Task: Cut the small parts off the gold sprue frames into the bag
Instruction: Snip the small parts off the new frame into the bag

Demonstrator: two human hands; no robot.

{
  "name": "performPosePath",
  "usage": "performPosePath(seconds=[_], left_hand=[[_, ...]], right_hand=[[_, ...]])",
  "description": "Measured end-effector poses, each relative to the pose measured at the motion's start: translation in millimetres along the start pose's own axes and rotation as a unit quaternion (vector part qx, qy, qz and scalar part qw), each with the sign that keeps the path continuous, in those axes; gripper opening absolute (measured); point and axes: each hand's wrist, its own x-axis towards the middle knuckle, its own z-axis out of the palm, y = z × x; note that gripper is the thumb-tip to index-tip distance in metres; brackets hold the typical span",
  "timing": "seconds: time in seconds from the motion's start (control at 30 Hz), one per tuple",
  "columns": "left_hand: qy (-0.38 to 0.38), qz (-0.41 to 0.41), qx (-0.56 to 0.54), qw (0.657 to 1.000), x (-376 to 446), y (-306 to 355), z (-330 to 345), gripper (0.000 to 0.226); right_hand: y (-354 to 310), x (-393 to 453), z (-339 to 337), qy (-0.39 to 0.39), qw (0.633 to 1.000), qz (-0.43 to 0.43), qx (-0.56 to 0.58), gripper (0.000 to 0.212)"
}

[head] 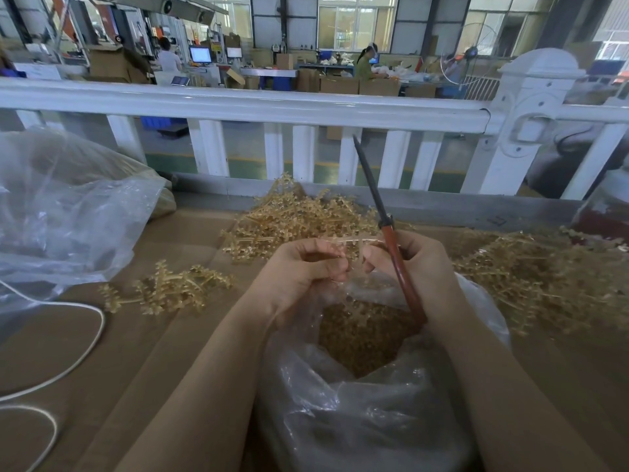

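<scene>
My left hand [306, 267] and my right hand [415, 264] pinch a thin gold sprue frame [354, 240] between them, just above the mouth of a clear plastic bag [374, 413]. The bag holds a heap of small gold parts [360, 338]. My right hand also grips a tool with a red-brown handle and a long dark shaft [369, 180] that points up and away. A pile of gold sprue frames [292, 219] lies behind my hands, another pile [544, 277] at the right, and a small cluster [170, 291] at the left.
Brown cardboard [163, 352] covers the work surface. A large crumpled clear bag [64, 212] sits at the far left, a white cord [78, 356] loops at the near left. A white railing [272, 107] runs behind the table, with a factory floor beyond.
</scene>
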Motion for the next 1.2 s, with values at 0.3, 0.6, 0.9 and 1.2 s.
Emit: performPosePath(seconds=[0.3, 0.6, 0.9, 1.2], left_hand=[[0.017, 0.025, 0.062, 0.998, -2, 4, 8, 0.022], [0.04, 0.029, 0.095, 0.994, -2, 7, 9, 0.028], [0.041, -0.002, 0.032, 0.999, -2, 7, 10, 0.04], [-0.051, -0.07, 0.053, 0.995, -6, 5, 14, 0.018]], right_hand=[[-9, -3, 1, -0.008, 0.998, 0.036, 0.049, 0.014], [-9, -4, -7, 0.029, 0.999, 0.025, 0.033, 0.007], [-9, -5, -3, 0.011, 0.998, 0.007, 0.057, 0.011], [-13, -7, -3, 0.008, 0.988, 0.002, 0.151, 0.01]])
